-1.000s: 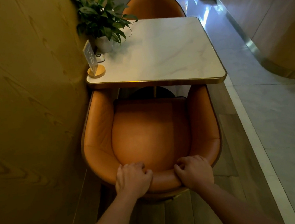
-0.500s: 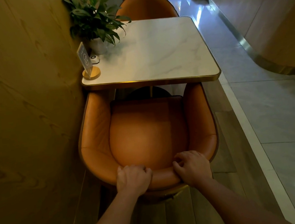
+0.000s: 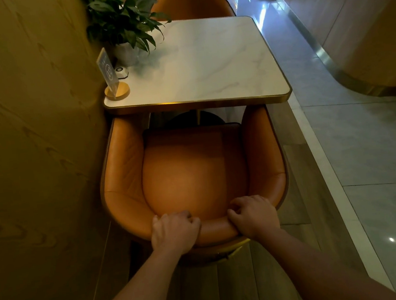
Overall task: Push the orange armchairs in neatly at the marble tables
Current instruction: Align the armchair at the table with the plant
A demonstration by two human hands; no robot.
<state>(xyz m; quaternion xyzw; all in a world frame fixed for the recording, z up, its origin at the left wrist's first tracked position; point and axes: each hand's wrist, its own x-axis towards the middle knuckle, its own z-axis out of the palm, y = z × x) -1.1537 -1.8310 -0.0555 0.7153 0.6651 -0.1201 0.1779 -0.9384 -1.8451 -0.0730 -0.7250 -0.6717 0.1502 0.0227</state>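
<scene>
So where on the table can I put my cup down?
The white marble table is bare across its middle and right side, up to the gold rim. The left edge is crowded: a green potted plant, a small white disc and a clear sign on a round wooden base.

Table sign (image 3: 108, 72) — "A12" (smaller print unreadable).

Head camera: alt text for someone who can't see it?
The left hand and right hand grip the backrest of an orange armchair whose arm tips reach the marble table. A potted plant and table-number sign stand at its wall side.
</scene>
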